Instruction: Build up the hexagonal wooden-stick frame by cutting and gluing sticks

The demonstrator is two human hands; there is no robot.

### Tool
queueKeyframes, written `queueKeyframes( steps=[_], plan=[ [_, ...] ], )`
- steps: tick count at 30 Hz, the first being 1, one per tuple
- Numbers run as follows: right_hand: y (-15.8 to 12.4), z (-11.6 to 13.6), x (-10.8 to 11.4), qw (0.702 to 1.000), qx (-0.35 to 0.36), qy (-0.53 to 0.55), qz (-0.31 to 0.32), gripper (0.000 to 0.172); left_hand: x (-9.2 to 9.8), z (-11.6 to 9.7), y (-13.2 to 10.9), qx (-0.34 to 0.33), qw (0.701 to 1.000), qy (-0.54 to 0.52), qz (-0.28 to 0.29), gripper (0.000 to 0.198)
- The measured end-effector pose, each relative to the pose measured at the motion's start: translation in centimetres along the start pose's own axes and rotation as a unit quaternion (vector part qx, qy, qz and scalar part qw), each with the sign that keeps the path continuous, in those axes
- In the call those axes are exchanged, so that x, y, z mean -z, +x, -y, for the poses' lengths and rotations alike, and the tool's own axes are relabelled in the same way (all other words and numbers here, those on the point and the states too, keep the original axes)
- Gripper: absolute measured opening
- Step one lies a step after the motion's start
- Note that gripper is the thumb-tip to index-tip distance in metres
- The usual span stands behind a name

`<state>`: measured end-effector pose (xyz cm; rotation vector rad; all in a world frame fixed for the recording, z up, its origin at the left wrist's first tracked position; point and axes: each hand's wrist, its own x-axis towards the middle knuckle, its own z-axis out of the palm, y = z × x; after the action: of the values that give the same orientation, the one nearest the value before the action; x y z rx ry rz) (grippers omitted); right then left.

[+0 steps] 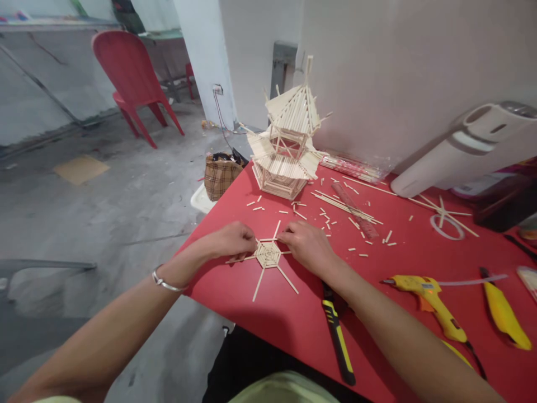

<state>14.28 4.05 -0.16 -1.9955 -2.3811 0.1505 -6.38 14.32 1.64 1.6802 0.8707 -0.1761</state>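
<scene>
On the red table lies a flat web-like piece of thin wooden sticks (268, 254), with spokes reaching out from a hexagonal middle. My left hand (237, 240) is at its left side, fingers closed at the edge; what they grip is too small to make out. At the upper right of the piece, my right hand (304, 243) has its fingertips pinched near the end of a thin stick along the hexagon's top edge. A pagoda-like stick model (287, 145) stands behind the hands. Short cut sticks (327, 215) lie scattered beyond my right hand.
Yellow-handled pliers (338, 336) lie by my right forearm. Farther right are a yellow glue gun (428, 291) and a yellow-handled cutter (505, 313). A ruler (356, 210), long sticks and a large bottle (461, 148) are at the back. The red table's (235, 285) left edge borders the floor.
</scene>
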Motion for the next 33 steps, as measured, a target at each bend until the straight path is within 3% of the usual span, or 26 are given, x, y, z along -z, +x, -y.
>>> queueKeyframes(
  steps=[11, 18, 20, 23, 27, 31, 33],
  plan=[
    [0.0, 0.0, 0.0, 1.0, 0.004, -0.013, -0.008, 0.033, -0.2, 0.6, -0.1, -0.01, 1.0, -0.014, -0.016, 0.009],
    [0.0, 0.1, 0.2, 1.0, 0.0, -0.017, 0.004, 0.035, -0.9, 0.9, -1.3, -0.039, 0.993, 0.01, -0.109, 0.012],
    [0.0, 0.1, 0.2, 1.0, 0.0, -0.016, 0.008, 0.035, -1.1, 0.8, -1.4, -0.018, 0.99, 0.016, -0.137, 0.018],
    [0.1, 0.1, 0.2, 1.0, 0.0, -0.016, 0.008, 0.035, -1.1, 0.7, -1.1, 0.042, 0.991, -0.036, -0.123, 0.027],
    [0.1, 0.2, 0.3, 1.0, 0.002, -0.019, 0.0, 0.035, -0.8, 0.5, -0.3, 0.091, 0.987, -0.075, -0.111, 0.021],
    [0.1, 0.3, 0.4, 1.0, 0.001, -0.018, 0.0, 0.035, -1.0, -0.2, 0.1, 0.088, 0.988, 0.033, -0.125, 0.017],
    [0.1, 0.3, 0.5, 1.0, -0.002, -0.018, 0.003, 0.035, -1.4, -0.7, 0.1, 0.083, 0.973, 0.134, -0.17, 0.017]
  ],
)
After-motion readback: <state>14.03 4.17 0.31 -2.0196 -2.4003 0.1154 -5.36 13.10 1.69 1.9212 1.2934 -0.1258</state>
